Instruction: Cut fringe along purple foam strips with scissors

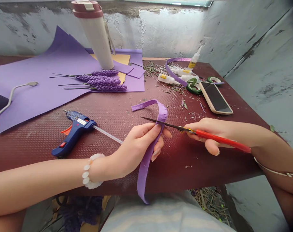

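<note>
Purple strip (144,169), pinched between my left fingers (154,132) above the near part of the bench (175,175): its tail droops toward me and the other end curls over beyond my thumb. I judge it light, soft and pliant, dry rather than slippery, and easily torn where slits fringe its edge, so the place to hold it is flat, on the uncut band, close to the blades. My right fingers (212,147) are curled about the red-handled scissors (224,140), whose blades cross the strip just past my thumb. Beyond my left wrist lies a blue glue gun (72,133); to the right, a phone (217,98) rests beside green tape (194,86). The bench is dark red, textured, littered with clippings (184,104). Farther back are white bottles (167,79), purple flowers (107,83) on purple sheets (40,80), a pale tumbler (95,38), then the flaking wall (166,32).
</note>
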Available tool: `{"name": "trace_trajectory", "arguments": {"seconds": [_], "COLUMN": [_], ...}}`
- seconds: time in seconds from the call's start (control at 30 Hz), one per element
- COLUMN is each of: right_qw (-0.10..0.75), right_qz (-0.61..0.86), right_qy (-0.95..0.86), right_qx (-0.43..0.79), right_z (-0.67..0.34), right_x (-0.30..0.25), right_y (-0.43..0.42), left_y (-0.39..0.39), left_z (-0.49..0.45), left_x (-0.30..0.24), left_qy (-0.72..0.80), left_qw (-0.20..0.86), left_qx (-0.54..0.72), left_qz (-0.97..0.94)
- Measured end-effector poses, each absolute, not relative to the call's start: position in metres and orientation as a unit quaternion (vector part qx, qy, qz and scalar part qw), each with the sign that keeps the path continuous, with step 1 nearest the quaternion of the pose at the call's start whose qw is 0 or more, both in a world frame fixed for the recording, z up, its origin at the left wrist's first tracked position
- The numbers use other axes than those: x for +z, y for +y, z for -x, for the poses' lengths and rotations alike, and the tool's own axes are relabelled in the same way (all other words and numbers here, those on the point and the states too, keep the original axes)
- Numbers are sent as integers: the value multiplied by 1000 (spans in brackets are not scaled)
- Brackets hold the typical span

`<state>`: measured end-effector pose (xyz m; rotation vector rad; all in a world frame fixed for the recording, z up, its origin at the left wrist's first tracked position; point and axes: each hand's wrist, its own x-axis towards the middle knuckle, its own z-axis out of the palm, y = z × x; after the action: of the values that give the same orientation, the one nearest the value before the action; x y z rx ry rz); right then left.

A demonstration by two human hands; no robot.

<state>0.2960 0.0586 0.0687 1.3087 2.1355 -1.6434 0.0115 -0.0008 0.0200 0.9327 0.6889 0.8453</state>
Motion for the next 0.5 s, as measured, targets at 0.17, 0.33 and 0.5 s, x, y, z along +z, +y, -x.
{"name": "trace_trajectory", "arguments": {"seconds": [0.17,0.33,0.5], "right_qw": [68,69,66], "right_qz": [-430,-430,-428], "right_qy": [712,725,729], "right_qx": [-551,-533,-530], "right_z": [-299,-294,-294], "right_x": [68,70,69], "right_y": [59,59,60], "left_y": [-2,-2,-2], "left_z": [-11,-12,-12], "left_x": [20,21,21], "left_qy": [311,318,320], "left_qw": [755,758,760], "left_qx": [389,389,387], "left_qz": [-425,-415,-413]}}
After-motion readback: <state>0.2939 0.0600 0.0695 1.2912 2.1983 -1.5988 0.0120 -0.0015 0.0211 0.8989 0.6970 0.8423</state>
